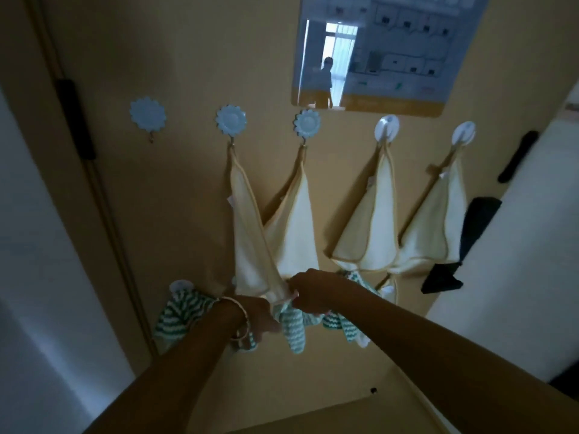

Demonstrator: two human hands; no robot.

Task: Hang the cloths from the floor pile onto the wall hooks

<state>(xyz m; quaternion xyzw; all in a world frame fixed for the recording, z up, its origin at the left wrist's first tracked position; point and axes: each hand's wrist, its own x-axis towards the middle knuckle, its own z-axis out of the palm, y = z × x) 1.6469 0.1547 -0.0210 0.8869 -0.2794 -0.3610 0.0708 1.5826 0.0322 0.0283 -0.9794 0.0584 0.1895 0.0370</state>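
Note:
Several cream cloths hang from an upper row of wall hooks; the leftmost cream cloth (pixel 250 245) hangs from a flower hook (pixel 231 119). The far-left flower hook (pixel 147 114) is bare. Lower down, a green-and-white striped cloth (pixel 175 314) hangs at a low hook (pixel 180 285). Both my hands meet at a second striped cloth (pixel 293 330) below the cream cloths. My left hand (pixel 258 317), with a bracelet on its wrist, grips its left part. My right hand (pixel 308 291) pinches its top, touching the tip of the leftmost cream cloth. The hook behind my hands is hidden.
A glossy poster (pixel 388 51) hangs above the hooks. A dark cloth (pixel 445 277) hangs at the right by a white door (pixel 517 245). A door frame with a black hinge (pixel 76 120) runs down the left. More striped cloth (pixel 347 327) hangs just right of my hands.

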